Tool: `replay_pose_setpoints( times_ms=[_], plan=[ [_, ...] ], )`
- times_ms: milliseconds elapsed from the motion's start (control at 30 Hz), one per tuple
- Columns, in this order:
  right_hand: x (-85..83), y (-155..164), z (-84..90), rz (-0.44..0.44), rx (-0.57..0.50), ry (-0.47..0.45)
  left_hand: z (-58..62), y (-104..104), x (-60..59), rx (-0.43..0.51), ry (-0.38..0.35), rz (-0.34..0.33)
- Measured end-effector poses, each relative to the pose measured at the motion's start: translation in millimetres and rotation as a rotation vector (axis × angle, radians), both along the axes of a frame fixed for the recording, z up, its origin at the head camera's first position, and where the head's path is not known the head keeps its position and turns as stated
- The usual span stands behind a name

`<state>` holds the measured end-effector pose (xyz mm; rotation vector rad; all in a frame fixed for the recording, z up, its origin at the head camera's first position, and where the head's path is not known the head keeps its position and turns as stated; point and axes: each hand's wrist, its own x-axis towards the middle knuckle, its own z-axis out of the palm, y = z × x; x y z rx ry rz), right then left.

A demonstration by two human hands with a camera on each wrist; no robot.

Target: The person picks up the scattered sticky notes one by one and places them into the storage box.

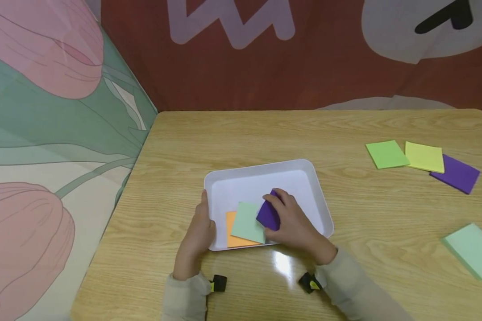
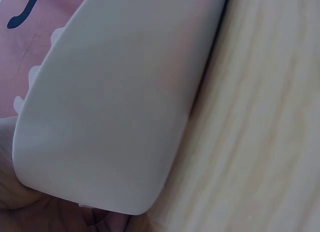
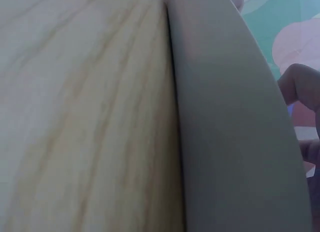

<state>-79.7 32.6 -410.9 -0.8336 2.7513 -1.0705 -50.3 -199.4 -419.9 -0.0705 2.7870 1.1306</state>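
In the head view a white tray [image 1: 297, 178] lies on the table. My left hand [image 1: 198, 234] grips its left edge, thumb at the rim and index finger along the outer side. Over the inside of the tray my right hand [image 1: 291, 220] pinches a purple sticky note pad [image 1: 268, 216], held tilted between thumb and fingers. Next to that pad, a pale green sticky note pad [image 1: 247, 222] partly covers an orange sticky note pad [image 1: 232, 236] in the tray. The left wrist view shows the tray's outer wall [image 2: 115, 107]; in the right wrist view, fingers [image 3: 302, 87] show beyond the tray wall [image 3: 230, 117].
At the back right lie a bright green pad [image 1: 387, 154], a yellow pad [image 1: 424, 157] and another purple pad [image 1: 458, 174], partly overlapping. A thicker pale green pad [image 1: 474, 250] sits near the right edge of the view. Printed cloth hangs behind and left of the table [image 1: 164, 147].
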Motion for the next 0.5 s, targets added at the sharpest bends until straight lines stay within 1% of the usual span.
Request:
replay_pose_setpoints(
  times_ms=[167,333,500],
  plan=[
    [0.9,-7.2,-1.6,0.023,0.018,-0.009,-1.0,-0.2,0.1,-0.010,0.023,-0.007],
    [1.2,-15.3,-1.0,0.038,0.048,-0.030,-1.2,-0.6,-0.1,-0.015,0.006,-0.004],
    [0.3,-22.4,-0.3,0.046,0.076,-0.022,-0.5,0.0,0.3,-0.029,-0.002,-0.001]
  ],
)
